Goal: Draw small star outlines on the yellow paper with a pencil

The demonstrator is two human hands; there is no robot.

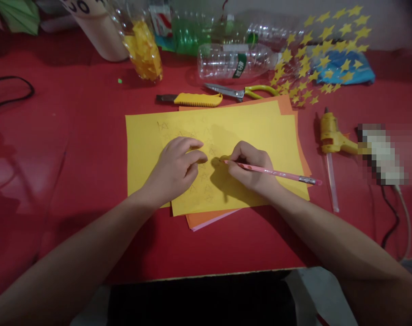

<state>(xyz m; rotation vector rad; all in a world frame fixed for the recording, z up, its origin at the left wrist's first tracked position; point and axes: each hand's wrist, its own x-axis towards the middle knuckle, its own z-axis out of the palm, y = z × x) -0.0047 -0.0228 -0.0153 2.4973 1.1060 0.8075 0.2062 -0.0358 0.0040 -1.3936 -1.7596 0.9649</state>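
My right hand (251,165) grips a pink pencil (283,174), its tip at the surface of the yellow paper (260,122). On that sheet, several small stars (211,151) are drawn in faint pencil lines, one column running between my hands. My left hand (178,165) rests on the paper left of the column, fingers apart and curved, with nothing in them. Orange paper (195,220) and a pink edge stick out from under the yellow sheets.
Behind the paper lie a yellow utility knife (199,99) and yellow-handled scissors (260,90). Clear bottles (222,63) and many cut-out yellow stars (304,68) are at the back. On the right sit a glue gun (330,136) and a power strip (384,154) with cords.
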